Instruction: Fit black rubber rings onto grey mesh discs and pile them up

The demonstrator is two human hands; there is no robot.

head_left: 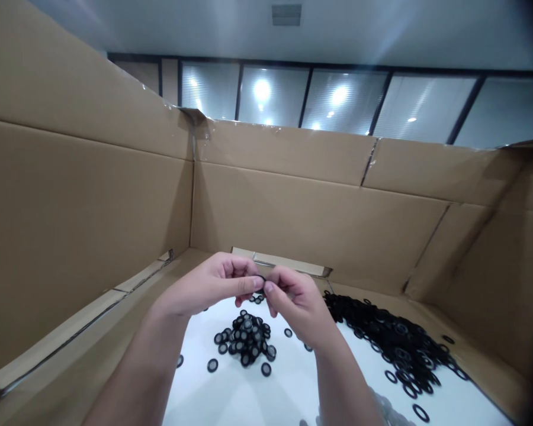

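Hands (253, 285) pinching a black ring (261, 277), cardboard wall (320, 219) beyond

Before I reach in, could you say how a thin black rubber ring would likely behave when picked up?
The thin black rubber ring is probably light and floppy, judging by how flat it lies. Stood on edge, it might roll across the white sheet.

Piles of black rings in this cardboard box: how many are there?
2. A compact heap of black rings lies on the white surface below the left hand and right hand; a larger, looser heap lies to the right. Others may be hidden behind the hands.
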